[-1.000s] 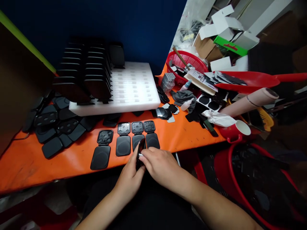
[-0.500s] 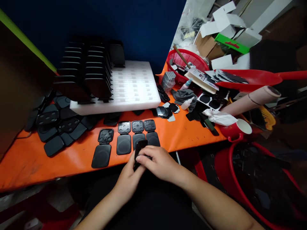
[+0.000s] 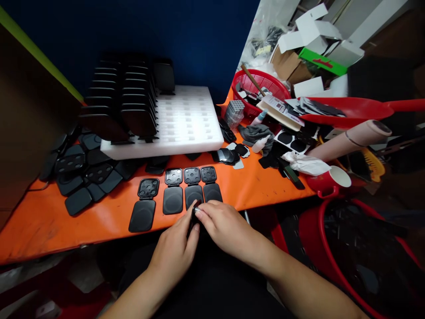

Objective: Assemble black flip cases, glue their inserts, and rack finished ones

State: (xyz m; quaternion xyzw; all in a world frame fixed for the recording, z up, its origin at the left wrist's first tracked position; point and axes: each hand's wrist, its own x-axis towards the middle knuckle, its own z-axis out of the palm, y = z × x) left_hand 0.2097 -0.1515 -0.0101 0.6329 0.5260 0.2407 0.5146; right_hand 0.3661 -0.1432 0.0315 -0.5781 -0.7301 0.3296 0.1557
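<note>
My left hand and my right hand meet at the near edge of the orange table, both closed on one small black case held on edge between them. Most of that case is hidden by my fingers. Just beyond my hands lies a row of several opened black cases, lids folded out flat. A white foam tray stands further back with black cases upright in its left slots.
A heap of loose black case parts lies at the left. To the right are a red basket, grey cloth, a red mug, a cardboard tube, a red scoop and boxes. A red tub sits below.
The black case stood taller between my fingers a second ago; now it sits lower and more covered by my hands. My hands have shifted slightly toward the row.
</note>
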